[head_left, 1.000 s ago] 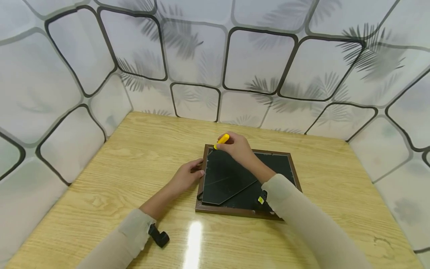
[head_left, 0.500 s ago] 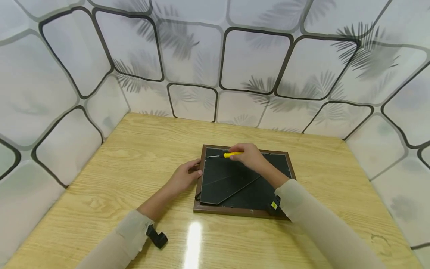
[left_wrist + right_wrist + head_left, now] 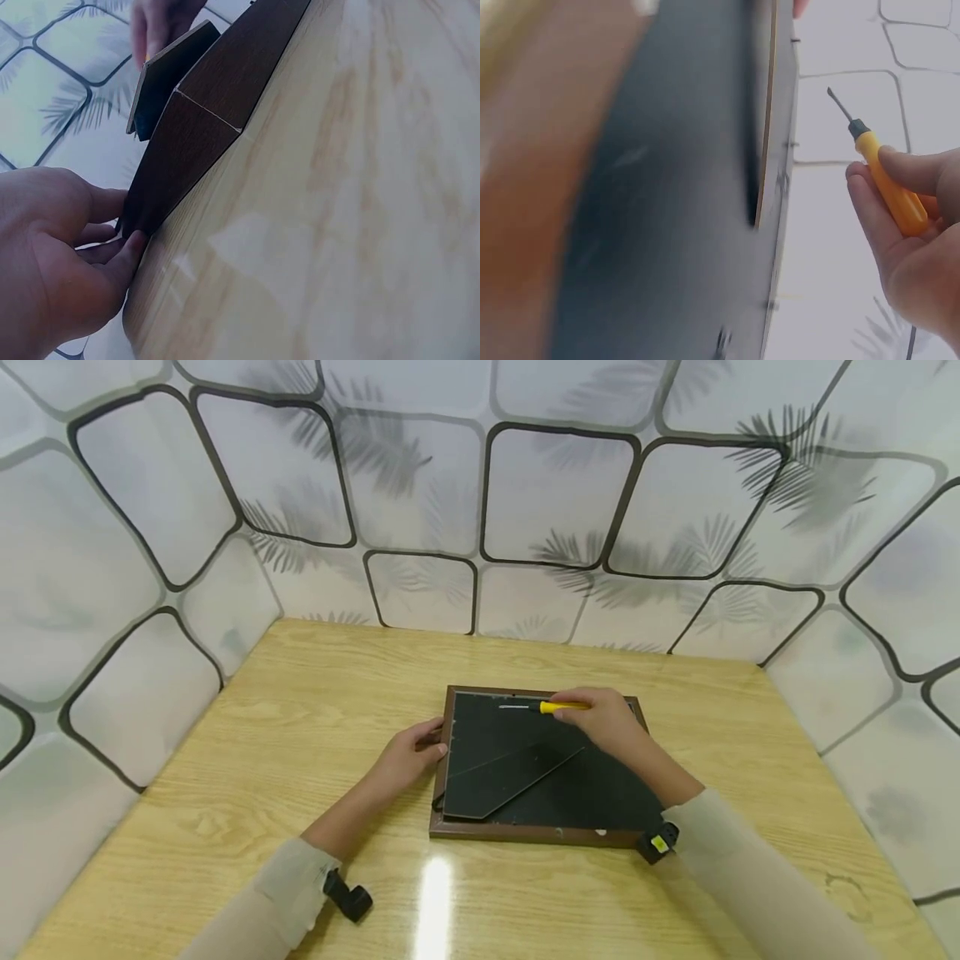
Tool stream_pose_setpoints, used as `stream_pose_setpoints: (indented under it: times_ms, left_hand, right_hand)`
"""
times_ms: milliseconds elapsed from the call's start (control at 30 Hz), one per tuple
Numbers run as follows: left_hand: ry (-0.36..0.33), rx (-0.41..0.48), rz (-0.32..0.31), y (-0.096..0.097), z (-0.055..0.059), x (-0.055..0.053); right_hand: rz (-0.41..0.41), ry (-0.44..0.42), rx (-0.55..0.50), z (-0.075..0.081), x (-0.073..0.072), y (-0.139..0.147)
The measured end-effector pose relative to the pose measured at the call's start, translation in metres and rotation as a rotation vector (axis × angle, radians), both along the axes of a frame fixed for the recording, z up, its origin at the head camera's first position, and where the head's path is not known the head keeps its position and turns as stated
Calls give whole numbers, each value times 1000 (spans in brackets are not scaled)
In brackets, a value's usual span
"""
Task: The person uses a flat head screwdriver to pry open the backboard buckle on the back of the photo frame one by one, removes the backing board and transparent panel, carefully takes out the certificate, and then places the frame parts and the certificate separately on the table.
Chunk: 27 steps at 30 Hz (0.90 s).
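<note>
Face down on the table lies a brown picture frame (image 3: 510,832) with a black backing board (image 3: 570,802) and an easel leg (image 3: 480,793) on its back. My left hand (image 3: 397,764) holds the frame's left edge; in the left wrist view its thumb and fingers meet the brown moulding (image 3: 172,165). My right hand (image 3: 607,720) grips the yellow handle of a screwdriver (image 3: 558,707) above the upper part of the board. The screwdriver's thin shaft points left. The right wrist view shows the screwdriver (image 3: 889,180) apart from the board, its handle between thumb and fingers.
The wooden table (image 3: 322,677) reaches back to a patterned wall covering (image 3: 555,493), which also stands at both sides. Small metal tabs (image 3: 771,304) stick out along the board's edge in the right wrist view. A wrist camera (image 3: 348,897) sits on my left sleeve.
My right hand has moved right with the screwdriver, from the frame's upper left corner along its top edge. The screwdriver has swung from steep to nearly level. The left hand stays on the frame.
</note>
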State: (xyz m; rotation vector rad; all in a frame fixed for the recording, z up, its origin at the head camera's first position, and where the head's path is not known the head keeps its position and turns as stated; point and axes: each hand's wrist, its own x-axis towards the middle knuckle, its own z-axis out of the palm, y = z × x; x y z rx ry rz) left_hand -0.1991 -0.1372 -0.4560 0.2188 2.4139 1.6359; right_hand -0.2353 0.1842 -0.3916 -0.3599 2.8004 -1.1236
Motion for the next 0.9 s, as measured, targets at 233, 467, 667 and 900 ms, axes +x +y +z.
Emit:
stream_pose_setpoints:
  times_ms: [233, 467, 667, 900]
  left_hand:
    - [-5, 12, 3, -1, -1, 1]
    - [-4, 9, 5, 0, -2, 1]
    - [-1, 11, 8, 1, -2, 1]
    - [-16, 11, 17, 0, -4, -1]
  right_hand:
    - [-119, 35, -20, 5, 35, 49]
    - [-269, 105, -2, 8, 67, 102]
    - [-396, 159, 56, 4, 95, 138]
    - [-545, 186, 80, -6, 119, 173]
